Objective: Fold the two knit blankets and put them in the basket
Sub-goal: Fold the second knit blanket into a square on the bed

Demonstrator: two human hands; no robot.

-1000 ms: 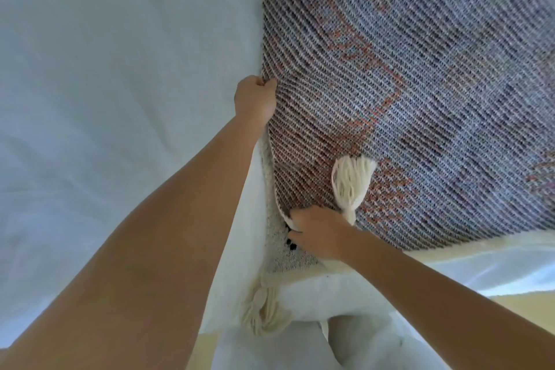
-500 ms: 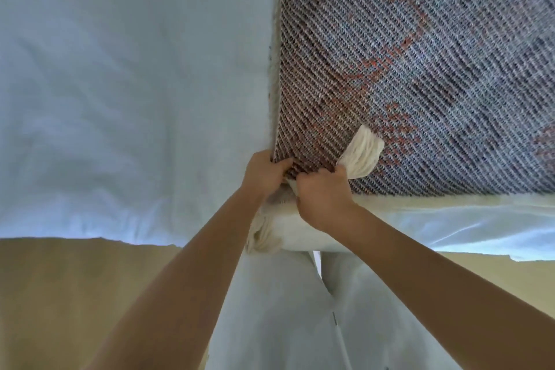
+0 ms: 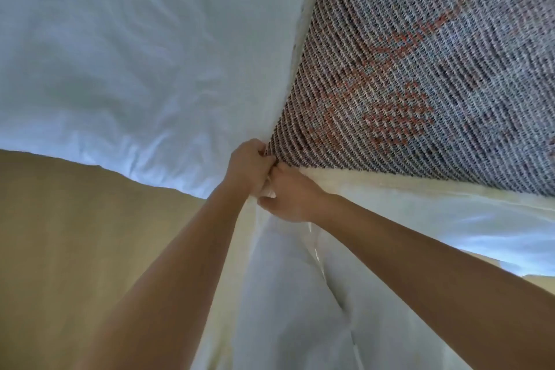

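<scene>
White bed sheet [image 3: 126, 48] fills the far left and centre, wrinkled, covering the bed; tan floor [image 3: 75, 249] shows near left below the sheet's edge. Knit blanket [image 3: 420, 69] lies on the sheet at right, grey-blue diagonal knit with rust-red pattern, cream border [image 3: 390, 186] along its near edge. More white fabric hangs down near centre between the arms. Both bare forearms reach in from the near side and meet at the blanket's near-left corner. Left hand [image 3: 247, 167] fingers curled closed, pinching the corner's left edge. Right hand [image 3: 289, 197] touching the left one, fist closed on the cream border just right of the corner, a bit of cream yarn showing between the two hands. Basket is out of frame.
</scene>
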